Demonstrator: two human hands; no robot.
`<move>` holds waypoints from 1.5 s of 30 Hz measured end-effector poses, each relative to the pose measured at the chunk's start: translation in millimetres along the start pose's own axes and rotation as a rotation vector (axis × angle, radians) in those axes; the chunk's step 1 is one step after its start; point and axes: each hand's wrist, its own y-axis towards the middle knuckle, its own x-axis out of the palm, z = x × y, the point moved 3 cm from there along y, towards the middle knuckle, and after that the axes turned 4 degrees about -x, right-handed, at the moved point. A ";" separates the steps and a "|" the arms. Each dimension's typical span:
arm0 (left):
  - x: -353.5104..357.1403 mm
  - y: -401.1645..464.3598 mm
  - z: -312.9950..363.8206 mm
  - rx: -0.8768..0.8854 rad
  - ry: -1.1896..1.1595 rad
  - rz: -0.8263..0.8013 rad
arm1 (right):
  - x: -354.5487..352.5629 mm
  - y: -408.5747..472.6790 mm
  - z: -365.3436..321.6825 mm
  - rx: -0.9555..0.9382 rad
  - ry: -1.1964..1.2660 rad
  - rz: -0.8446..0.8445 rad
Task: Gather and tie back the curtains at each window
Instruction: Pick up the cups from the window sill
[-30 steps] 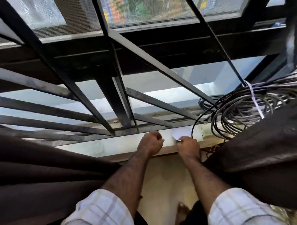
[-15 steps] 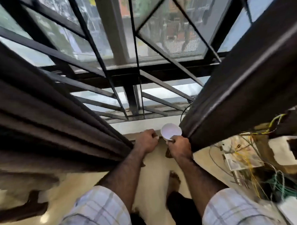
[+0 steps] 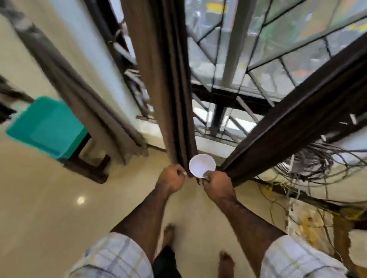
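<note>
Two dark brown curtains hang at the barred window. The left curtain (image 3: 168, 81) falls in tight folds to just above my hands. The right curtain (image 3: 292, 122) slants down from the upper right. My left hand (image 3: 171, 178) is curled, pinching something small and pale at the left curtain's bottom edge. My right hand (image 3: 216, 183) grips the rim of a white round bowl-like object (image 3: 201, 164) held between the two curtains. What the left fingers pinch is too small to tell.
A third, lighter brown curtain (image 3: 90, 104) hangs at the left wall. A teal box (image 3: 47, 127) sits on a dark stand at the left. A tangle of grey cables (image 3: 316, 165) and clutter lies at the right. My bare feet stand on the cream floor (image 3: 46, 216).
The view has swung left and back from the window sill. Both curtains now hang close around my hands, which keep the same grips and have drawn back from the sill.
</note>
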 end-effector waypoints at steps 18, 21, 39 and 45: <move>-164.8 -55.4 -252.4 -0.418 -0.249 0.346 | 135.5 30.3 -258.0 -0.384 -0.029 -0.346; -203.3 -41.0 -286.5 -0.425 -0.272 0.357 | 158.6 52.6 -311.4 -0.376 -0.054 -0.357; -391.0 153.5 -438.9 -0.559 -0.297 0.419 | 297.4 290.3 -517.9 -0.599 -0.209 -0.228; -405.9 218.0 -477.4 -0.595 -0.269 0.415 | 357.9 368.2 -558.5 -0.569 -0.285 -0.212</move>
